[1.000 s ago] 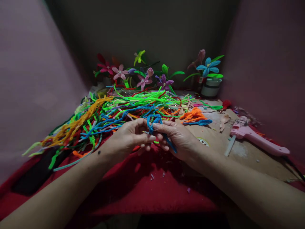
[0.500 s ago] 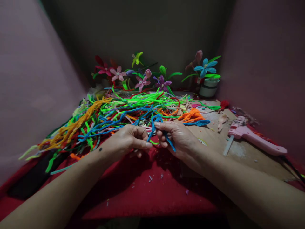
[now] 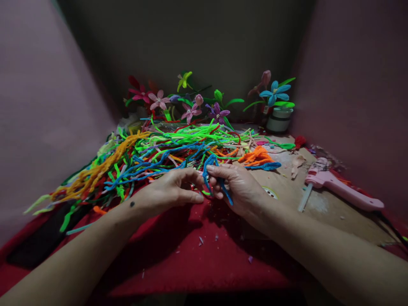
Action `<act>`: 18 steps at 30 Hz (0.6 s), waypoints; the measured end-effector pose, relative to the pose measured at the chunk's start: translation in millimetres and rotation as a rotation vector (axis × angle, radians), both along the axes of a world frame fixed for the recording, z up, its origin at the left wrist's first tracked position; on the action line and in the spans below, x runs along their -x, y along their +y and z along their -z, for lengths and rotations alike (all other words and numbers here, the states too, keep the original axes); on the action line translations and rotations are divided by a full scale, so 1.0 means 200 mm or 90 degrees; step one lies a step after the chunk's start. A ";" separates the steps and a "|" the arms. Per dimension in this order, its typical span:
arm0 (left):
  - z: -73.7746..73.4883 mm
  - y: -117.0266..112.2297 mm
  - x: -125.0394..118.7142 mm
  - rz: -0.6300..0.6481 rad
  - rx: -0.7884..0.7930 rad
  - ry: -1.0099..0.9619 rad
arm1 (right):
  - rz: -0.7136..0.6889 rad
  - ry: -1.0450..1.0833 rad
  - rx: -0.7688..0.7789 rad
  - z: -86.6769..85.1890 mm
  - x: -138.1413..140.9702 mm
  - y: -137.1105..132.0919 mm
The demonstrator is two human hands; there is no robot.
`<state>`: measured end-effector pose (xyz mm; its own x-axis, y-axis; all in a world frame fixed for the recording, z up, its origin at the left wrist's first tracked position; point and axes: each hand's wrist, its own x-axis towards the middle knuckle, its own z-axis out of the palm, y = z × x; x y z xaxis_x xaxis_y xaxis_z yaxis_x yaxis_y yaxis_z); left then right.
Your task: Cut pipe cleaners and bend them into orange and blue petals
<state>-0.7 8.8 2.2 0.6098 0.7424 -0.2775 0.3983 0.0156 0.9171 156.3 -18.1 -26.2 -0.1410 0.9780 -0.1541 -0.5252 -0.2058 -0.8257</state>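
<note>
A bent blue pipe cleaner [image 3: 210,160] is pinched between the thumb and fingers of my right hand [image 3: 237,180]. It forms a loop above the fingers, and its ends hang down past them. Just left of it, my left hand [image 3: 181,187] has its thumb and fingers apart, with the fingertips close to the looped strand; whether they touch it I cannot tell. Behind both hands spreads a tangled heap of pipe cleaners [image 3: 178,140] in green, blue, red, orange and other colours. A yellow-orange bunch [image 3: 110,163] lies along its left side.
A pink glue gun [image 3: 344,185] rests on brown cardboard [image 3: 287,212] at the right. Fuzzy flowers [image 3: 189,111] stand at the back, with a blue flower [image 3: 274,92] above a small pot [image 3: 279,121]. Small scraps dot the red cloth [image 3: 204,267]. An orange bundle [image 3: 256,156] lies nearby.
My left fingers have parted from the blue strand's lower left end, and that hand has moved slightly. The strand's loop now hangs closer to my right hand, which keeps its pinch.
</note>
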 end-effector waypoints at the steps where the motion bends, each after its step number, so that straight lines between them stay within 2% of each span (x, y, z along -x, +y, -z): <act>1: 0.00 0.00 0.00 -0.030 0.019 -0.056 | 0.000 -0.006 -0.006 0.00 0.00 0.00; 4: 0.03 0.00 -0.01 -0.107 0.125 -0.213 | 0.005 -0.029 -0.029 0.01 0.01 -0.01; 7: 0.06 -0.01 -0.02 -0.115 0.192 -0.291 | 0.010 -0.052 -0.075 0.02 0.01 -0.02; 12: 0.07 -0.02 -0.03 -0.106 0.211 -0.328 | 0.025 -0.104 -0.125 0.03 0.01 -0.02; 18: 0.08 -0.02 -0.04 -0.105 0.184 -0.300 | 0.044 -0.095 -0.120 0.01 0.01 -0.03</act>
<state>6.5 4.0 -13.7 0.5990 0.7728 -0.2095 -0.0820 0.3194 0.9441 154.3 -23.9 -28.4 -0.0627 0.9979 0.0177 -0.4019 -0.0090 -0.9156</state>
